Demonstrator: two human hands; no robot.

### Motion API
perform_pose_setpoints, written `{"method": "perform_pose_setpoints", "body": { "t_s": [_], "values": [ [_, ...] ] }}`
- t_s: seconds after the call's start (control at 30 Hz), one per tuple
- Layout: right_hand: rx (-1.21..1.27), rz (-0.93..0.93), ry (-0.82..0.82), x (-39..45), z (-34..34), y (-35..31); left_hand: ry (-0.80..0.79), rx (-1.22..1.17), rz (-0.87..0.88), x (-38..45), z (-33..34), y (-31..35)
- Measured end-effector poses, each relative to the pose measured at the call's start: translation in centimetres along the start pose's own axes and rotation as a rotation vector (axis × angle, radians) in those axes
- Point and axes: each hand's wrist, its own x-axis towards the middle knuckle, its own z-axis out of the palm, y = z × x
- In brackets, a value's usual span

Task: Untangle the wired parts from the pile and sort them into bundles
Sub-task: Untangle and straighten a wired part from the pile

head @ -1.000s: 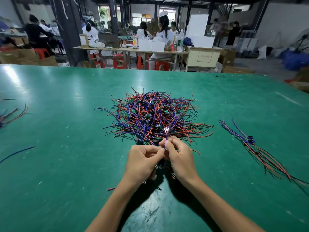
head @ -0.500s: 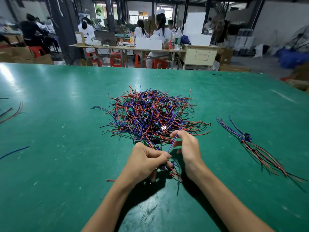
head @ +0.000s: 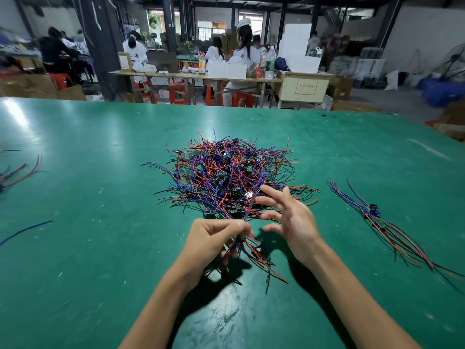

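A tangled pile of red, blue and black wired parts (head: 226,175) lies in the middle of the green table (head: 88,197). My left hand (head: 214,240) is shut on a small bunch of wired parts (head: 254,253), whose red and black leads trail toward me. One blue wire (head: 250,205) rises from its fingertips toward the pile. My right hand (head: 289,217) hovers just right of it at the pile's near edge, fingers spread, holding nothing. A sorted bundle (head: 382,222) lies flat at the right.
Another bundle (head: 17,172) lies at the far left edge, and a single blue wire (head: 25,230) sits left of my hands. Beyond the table's far edge, people sit at workbenches (head: 196,76) with red stools.
My right hand let go of the blue wire and opened its fingers, moving slightly right. My left hand kept its grip on the bunch.
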Motion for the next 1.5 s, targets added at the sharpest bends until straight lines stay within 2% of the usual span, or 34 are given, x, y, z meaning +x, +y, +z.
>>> {"method": "perform_pose_setpoints", "body": {
  "t_s": [0.07, 0.23, 0.33, 0.47, 0.57, 0.67, 0.77, 0.83, 0.97, 1.07, 1.13, 1.23, 1.33, 1.4, 1.5],
  "values": [
    [-0.186, -0.053, -0.014, -0.2, 0.4, 0.7, 0.092, -0.119, -0.006, 0.1, 0.0, 0.4],
    [-0.812, -0.496, -0.130, -1.1, 1.5, 3.0, 0.290, -0.511, -0.024, 0.9, -0.2, 0.8],
    [-0.925, -0.625, -0.148, -1.8, 2.8, 3.4, 0.322, -0.634, -0.010, 1.2, -0.5, 0.6],
    [-0.849, -0.664, -0.017, -2.4, 3.7, 3.4, 0.312, -0.594, 0.026, 1.3, -0.1, 0.3],
    [-0.573, -0.599, 0.035, -2.4, 3.4, 2.7, 0.313, -0.561, 0.047, 1.1, 0.2, 0.2],
    [-0.244, -0.438, 0.027, -2.3, 3.3, 1.9, 0.284, -0.562, 0.053, 0.9, 0.5, 0.2],
    [-0.093, -0.181, 0.082, -2.2, 3.3, 1.3, 0.221, -0.542, 0.065, 0.7, 0.7, 0.1],
    [0.010, -0.047, 0.053, -2.2, 3.1, 1.1, 0.182, -0.527, 0.087, 0.5, 0.7, 0.1],
    [0.190, 0.068, -0.013, -2.0, 2.9, 0.8, 0.170, -0.335, 0.181, 0.3, 0.7, 0.0],
    [0.220, 0.109, 0.004, -1.7, 2.3, 0.4, 0.276, 0.057, 0.334, 0.5, 0.6, -0.7],
    [0.213, 0.108, -0.002, -1.5, 1.6, 0.0, 0.329, 0.187, 0.371, 0.7, 0.5, -1.1],
    [0.142, 0.088, -0.041, -1.4, 1.0, -0.3, 0.337, 0.022, 0.251, 0.8, 0.5, -0.8],
    [-0.088, -0.018, -0.103, -1.6, 1.0, 0.2, 0.174, -0.174, 0.036, 0.6, 0.7, -0.2],
    [-0.255, -0.108, -0.141, -2.0, 1.4, 0.7, 0.063, -0.196, -0.006, 0.4, 0.9, -0.2],
    [-0.309, -0.171, -0.178, -2.2, 1.7, 1.3, -0.026, -0.178, -0.011, 0.3, 1.0, -0.3]
  ]
}}
